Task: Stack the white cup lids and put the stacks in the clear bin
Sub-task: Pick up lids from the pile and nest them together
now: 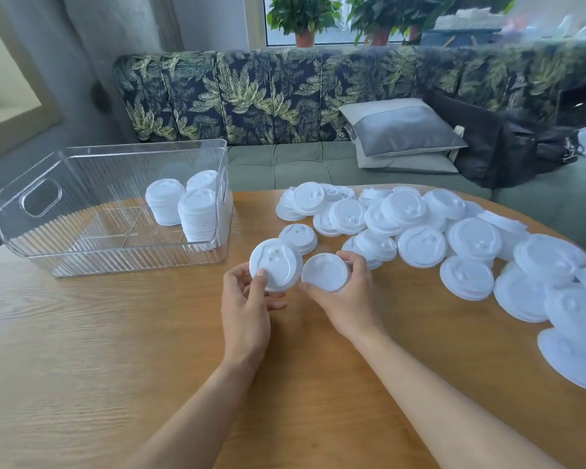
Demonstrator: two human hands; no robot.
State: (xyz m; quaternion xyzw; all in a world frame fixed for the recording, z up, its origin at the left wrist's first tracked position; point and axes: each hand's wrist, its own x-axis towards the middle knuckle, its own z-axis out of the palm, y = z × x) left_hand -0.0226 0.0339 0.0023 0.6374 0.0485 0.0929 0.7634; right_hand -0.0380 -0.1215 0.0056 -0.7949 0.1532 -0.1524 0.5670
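left hand (247,299) pinches a dome-up lid (275,265) by its rim; right hand (347,294) grips a second lid (325,272), the two held edge to edge, apparently for nesting. loose lids (420,231) lie far and right on the table (115,350); three stacks (186,211) stand at the right end of the clear bin (24,228), far left.

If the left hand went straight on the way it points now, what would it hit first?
Probably the small lid pile lying on the table just beyond the lid that the left hand holds; the clear bin lies off to the left of that line. Depth is hard to judge.
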